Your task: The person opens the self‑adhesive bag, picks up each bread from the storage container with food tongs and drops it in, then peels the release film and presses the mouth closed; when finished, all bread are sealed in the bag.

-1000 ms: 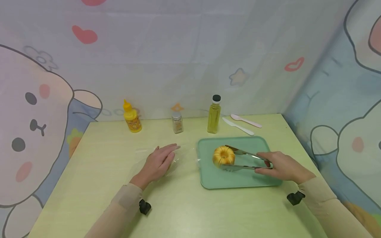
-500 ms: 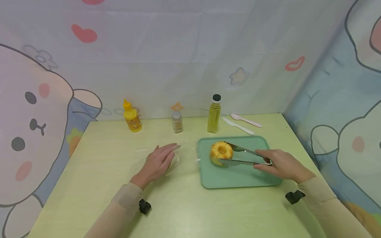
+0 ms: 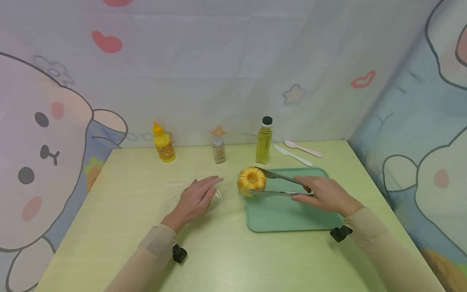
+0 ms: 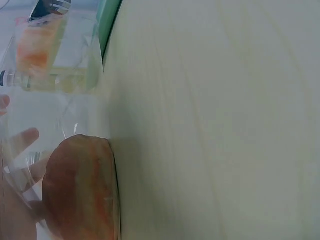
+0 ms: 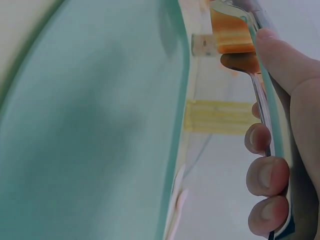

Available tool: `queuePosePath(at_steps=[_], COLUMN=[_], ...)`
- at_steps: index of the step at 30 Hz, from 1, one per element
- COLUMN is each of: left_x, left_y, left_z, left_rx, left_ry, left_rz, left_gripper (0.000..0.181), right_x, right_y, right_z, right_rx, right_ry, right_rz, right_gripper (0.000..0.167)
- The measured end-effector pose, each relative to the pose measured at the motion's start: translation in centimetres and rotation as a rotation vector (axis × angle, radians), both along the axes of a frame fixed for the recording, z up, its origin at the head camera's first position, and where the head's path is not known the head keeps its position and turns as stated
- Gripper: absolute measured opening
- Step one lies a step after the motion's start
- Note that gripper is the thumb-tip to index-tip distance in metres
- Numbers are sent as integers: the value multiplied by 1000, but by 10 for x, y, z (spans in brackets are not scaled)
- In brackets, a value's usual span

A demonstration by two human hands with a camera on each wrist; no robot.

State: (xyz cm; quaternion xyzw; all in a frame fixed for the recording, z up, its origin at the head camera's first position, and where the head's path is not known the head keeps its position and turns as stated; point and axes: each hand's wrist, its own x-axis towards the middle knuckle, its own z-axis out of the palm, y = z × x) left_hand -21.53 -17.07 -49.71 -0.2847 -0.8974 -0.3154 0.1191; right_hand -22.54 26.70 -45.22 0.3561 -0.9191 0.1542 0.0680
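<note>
My right hand (image 3: 326, 194) grips metal tongs (image 3: 282, 192), whose ends lie either side of a golden, ring-shaped bread (image 3: 251, 181) at the left edge of the green tray (image 3: 292, 221). In the right wrist view, my fingers (image 5: 267, 176) curl round the tongs (image 5: 262, 102), with the bread (image 5: 232, 30) between their ends. My left hand (image 3: 193, 202), its fingers extended, touches a clear plastic bag (image 3: 218, 194) left of the tray. The left wrist view shows fingers (image 4: 25, 142) through the bag (image 4: 82, 107) and a brownish, bread-like piece (image 4: 82, 190) close by.
Along the back stand a yellow squeeze bottle (image 3: 165, 148), a small shaker jar (image 3: 219, 152) and a black-capped oil bottle (image 3: 264, 144). Right of them lie a white knife (image 3: 293, 155) and a pink spoon (image 3: 304, 149). A printed cloth (image 3: 204, 81) hangs behind the table.
My right hand has carried the tongs and bread leftward and slightly toward the back, from the tray's middle-left to its left edge. My left hand has hardly moved.
</note>
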Motion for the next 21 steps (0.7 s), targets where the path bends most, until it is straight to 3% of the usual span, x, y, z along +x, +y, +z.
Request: queuePosePath(at_steps=[9, 21], left_x=[-1, -3], left_y=[2, 2], left_z=[-1, -1], left_rx=[-12, -21], left_ry=[-8, 15], left_rz=[13, 10], left_gripper=[41, 40], right_x=[-4, -5], right_y=[-21, -32], right_z=[1, 2], right_rx=[4, 0], right_ry=[56, 36], right_rz=[91, 162], right_gripper=[31, 29])
